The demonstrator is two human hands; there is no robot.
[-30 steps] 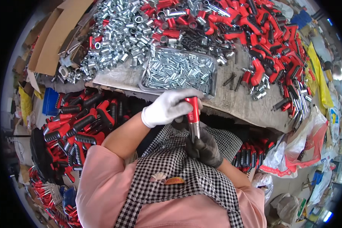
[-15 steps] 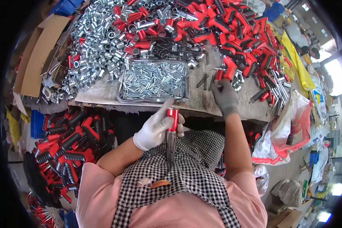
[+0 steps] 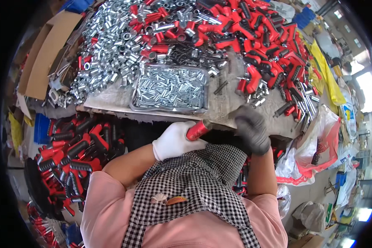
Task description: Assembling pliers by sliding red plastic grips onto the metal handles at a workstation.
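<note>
My left hand (image 3: 175, 140), in a white glove, is closed around a red tube (image 3: 198, 129) in front of the table's near edge. The tube's dark open end tilts up and to the right, while its lower part is hidden by the glove. To the right, my right hand (image 3: 252, 129) in a grey glove is smeared by motion over the table edge. Whether it holds anything cannot be made out. Just beyond it on the tabletop lie a few dark coil springs (image 3: 221, 87) and a red-and-black pistol-shaped handle (image 3: 254, 79).
A clear tray (image 3: 133, 108) of small metal pins stands at the table's front. Behind it are heaps of silver sleeves (image 3: 107, 49), black springs (image 3: 188, 53) and red handles (image 3: 273, 45). More handles (image 3: 70, 153) lie below left; plastic bags (image 3: 306, 153) hang at right.
My right hand has drawn back from the springs and handles toward me. My left hand has tipped the red tube to the right, and its chrome shaft no longer shows.
</note>
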